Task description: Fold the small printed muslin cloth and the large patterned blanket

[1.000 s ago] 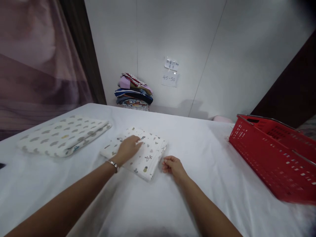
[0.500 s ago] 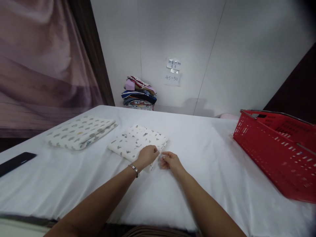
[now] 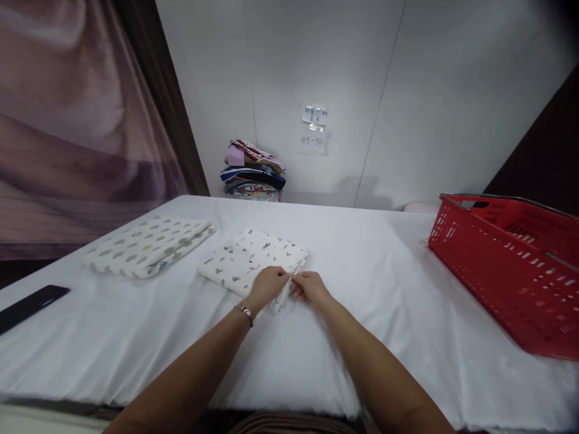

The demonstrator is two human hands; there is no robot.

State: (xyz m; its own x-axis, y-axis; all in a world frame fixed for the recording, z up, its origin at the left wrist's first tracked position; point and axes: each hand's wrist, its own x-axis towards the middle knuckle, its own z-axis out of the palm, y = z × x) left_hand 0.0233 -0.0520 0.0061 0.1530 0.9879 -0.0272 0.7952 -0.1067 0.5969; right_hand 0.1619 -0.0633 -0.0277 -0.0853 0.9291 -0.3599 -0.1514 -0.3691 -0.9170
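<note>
A folded white cloth with small grey and brown prints (image 3: 244,256) lies flat in the middle of the table. My left hand (image 3: 270,283), with a metal bracelet at the wrist, rests over its right front part and pinches the cloth's right edge. Right beside it, my right hand (image 3: 311,286) pinches the same edge from the right. The fingertips of both hands nearly meet there, and the bit of cloth between them is mostly hidden. To the left lies a second folded white cloth with grey cloud-like shapes (image 3: 149,244), touched by neither hand.
A white sheet covers the table (image 3: 362,259). At the right stands a red perforated basket (image 3: 502,271). A black phone (image 3: 34,304) lies at the left edge. Behind the table is a stack of folded clothes (image 3: 253,172), near paper notes (image 3: 313,129) on the wall.
My right hand has moved slightly left, and its fingers have closed on the cloth's edge next to my left hand. The cloth has hardly moved.
</note>
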